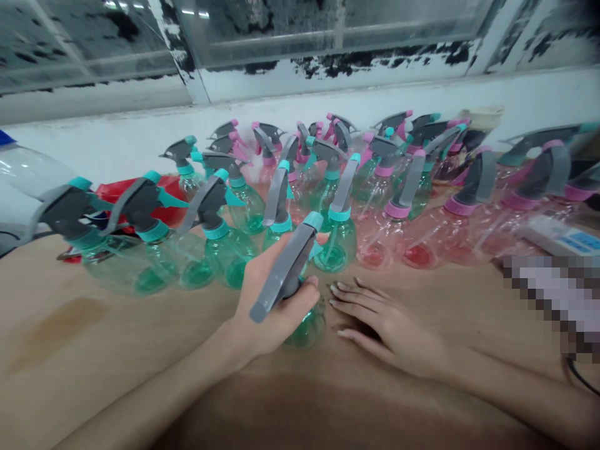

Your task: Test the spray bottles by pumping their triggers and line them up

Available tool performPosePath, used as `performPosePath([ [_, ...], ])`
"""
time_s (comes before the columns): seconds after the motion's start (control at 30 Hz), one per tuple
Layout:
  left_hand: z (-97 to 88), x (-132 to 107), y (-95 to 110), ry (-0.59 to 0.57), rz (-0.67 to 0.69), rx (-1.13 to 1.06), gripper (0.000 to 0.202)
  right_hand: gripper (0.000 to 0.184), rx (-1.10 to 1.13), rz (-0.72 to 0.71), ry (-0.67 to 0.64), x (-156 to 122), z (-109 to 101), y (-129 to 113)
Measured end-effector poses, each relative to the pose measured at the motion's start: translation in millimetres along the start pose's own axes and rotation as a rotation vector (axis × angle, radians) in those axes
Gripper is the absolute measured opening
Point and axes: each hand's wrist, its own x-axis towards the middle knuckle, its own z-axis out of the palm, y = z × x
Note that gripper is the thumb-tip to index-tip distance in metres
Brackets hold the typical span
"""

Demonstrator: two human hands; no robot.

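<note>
My left hand [267, 312] is wrapped round the neck of a green spray bottle [307, 328] with a grey and teal trigger head. That bottle is upright on the table at the front, its lower part showing beneath my fingers. To its right, my right hand [384, 319] rests palm down on the table, fingers stretched out and holding nothing. Its fingertips are close to the held bottle but apart from it. Just behind my hands stand another green spray bottle [335, 250] and a pink spray bottle [375, 247].
Several green and pink spray bottles stand in rows across the wooden table [154, 350]. A red packet [173, 215] lies behind the left ones. At the left edge is a large clear container [28, 169]. A white device [567, 237] sits at right. A wall and windows close off the back.
</note>
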Motion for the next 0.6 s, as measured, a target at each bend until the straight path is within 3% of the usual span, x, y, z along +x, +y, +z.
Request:
performPosePath([
  [0.3,2.9,-3.5,-1.9,0.036,-0.039,0.109,0.048,0.043,0.039,0.003,0.019,-0.2,-1.0,-0.3],
  [0.6,6.6,-2.5,-6.1,0.04,-0.008,0.072,0.043,0.043,0.005,-0.003,0.006,-0.9,0.5,0.6],
])
